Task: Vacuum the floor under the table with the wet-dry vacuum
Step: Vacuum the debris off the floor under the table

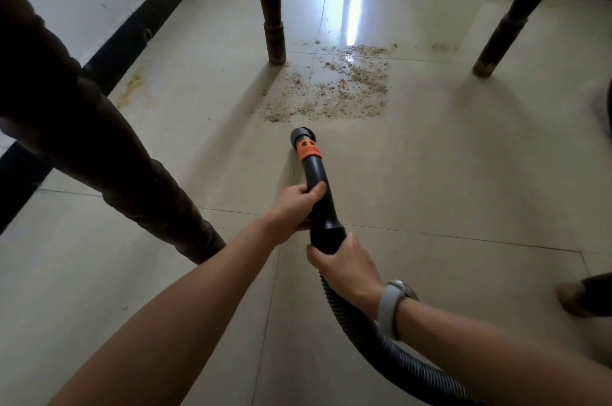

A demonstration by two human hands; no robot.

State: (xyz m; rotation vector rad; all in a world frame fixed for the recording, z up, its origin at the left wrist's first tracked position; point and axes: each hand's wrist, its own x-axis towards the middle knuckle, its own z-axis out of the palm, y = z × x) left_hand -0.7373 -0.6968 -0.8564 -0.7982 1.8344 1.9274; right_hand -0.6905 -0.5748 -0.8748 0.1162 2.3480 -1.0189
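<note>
Head view beneath a wooden table. A black vacuum wand (320, 203) is held in both hands: the left hand (291, 206) is wrapped round its middle, thumb laid across the top and fingers curled underneath, while the right hand (344, 268) is closed round the rear cuff where the ribbed hose (374, 339) joins. The round nozzle (302, 138), fitted ahead of an orange collar (309, 151), is seen low over the tiled floor (463, 173), just short of the near edge of the crumb-like debris patch (334, 87); contact with the tile cannot be confirmed. The patch is spread between the far left table leg (271, 4) and the far right table leg (516, 14), touching the foot of the former.

Risks judged from this position: light debris may be scattered rather than drawn in if the nozzle is pushed through the patch too quickly; particles packed against the leg foot may be missed; the wand may be knocked against that leg. The hose may be snagged on the near table leg (109, 147) or a kink formed behind the right wrist. A separate yellowish stain (134, 87) by the dark skirting (132, 37) could be overlooked.
</note>
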